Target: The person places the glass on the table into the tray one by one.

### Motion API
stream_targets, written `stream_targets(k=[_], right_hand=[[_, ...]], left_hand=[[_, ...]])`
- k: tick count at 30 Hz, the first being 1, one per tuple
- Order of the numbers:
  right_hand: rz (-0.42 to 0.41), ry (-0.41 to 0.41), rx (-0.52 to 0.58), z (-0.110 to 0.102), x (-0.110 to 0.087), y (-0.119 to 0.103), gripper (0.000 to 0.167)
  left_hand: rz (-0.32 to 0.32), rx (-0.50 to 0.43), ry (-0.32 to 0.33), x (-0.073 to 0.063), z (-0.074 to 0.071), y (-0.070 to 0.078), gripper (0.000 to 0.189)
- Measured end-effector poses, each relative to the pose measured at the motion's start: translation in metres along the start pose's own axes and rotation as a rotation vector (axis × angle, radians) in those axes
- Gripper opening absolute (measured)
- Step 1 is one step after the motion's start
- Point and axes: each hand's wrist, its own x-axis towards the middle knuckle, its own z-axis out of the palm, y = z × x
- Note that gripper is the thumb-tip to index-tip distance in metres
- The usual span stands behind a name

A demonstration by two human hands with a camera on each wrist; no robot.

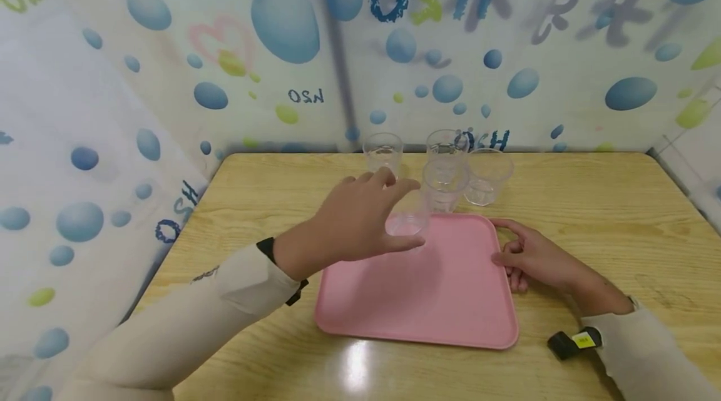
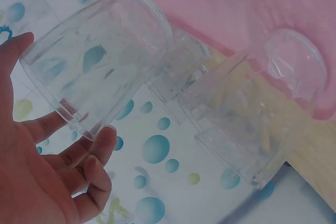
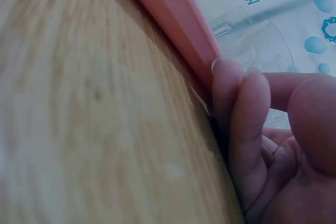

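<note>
- Clock set on the tray, 12 toward the wall. Nearest: wooden tabletop (image 1: pixel 265 363), with a patch of glare at 7, below the tray's near edge.
- Pink tray (image 1: pixel 428 301) lying on the tabletop, its middle in plain sight.
- At 4, a black strap (image 1: pixel 560 346) with a yellow tag, by the right cuff.
- Right hand (image 1: pixel 532 260) between 2 and 3: thumb and fingers pinch the tray's edge. No cup in it.
- Left hand (image 1: pixel 357 216) reaching in at 10: thumb and fingers spread wide around the held cup (image 1: pixel 407 221), touching its sides.
- That clear cup sits near 12, at the tray's far edge. Whether its base touches the tray, cannot tell.
- Beyond the tray, four more clear cups upright: front cup (image 1: pixel 442 189) just past 12, right cup (image 1: pixel 489 177) at 1, left cup (image 1: pixel 383 152) between 11 and 12, back cup (image 1: pixel 447 146) behind the front one.
- Progress, my judgement: early. One cup in hand at the tray; four beyond it left unhandled.
- Farthest: wall (image 1: pixel 360 82) with blue drops.
</note>
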Motion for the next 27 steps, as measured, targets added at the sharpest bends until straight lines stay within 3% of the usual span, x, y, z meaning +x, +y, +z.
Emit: stream_targets(k=[6, 13, 27], right_hand=[[0.000, 0.001, 0.006, 0.001, 0.000, 0.000, 0.079], [0.010, 0.005, 0.008, 0.001, -0.001, -0.002, 0.080], [-0.015, -0.005, 0.017, 0.001, 0.000, 0.001, 0.079]], left_hand=[[-0.019, -0.018, -0.048, -0.021, 0.000, 0.002, 0.078], [-0.034, -0.030, -0.031, -0.043, 0.006, -0.002, 0.075], [-0.079, -0.027, -0.023, -0.071, 0.022, -0.013, 0.076]])
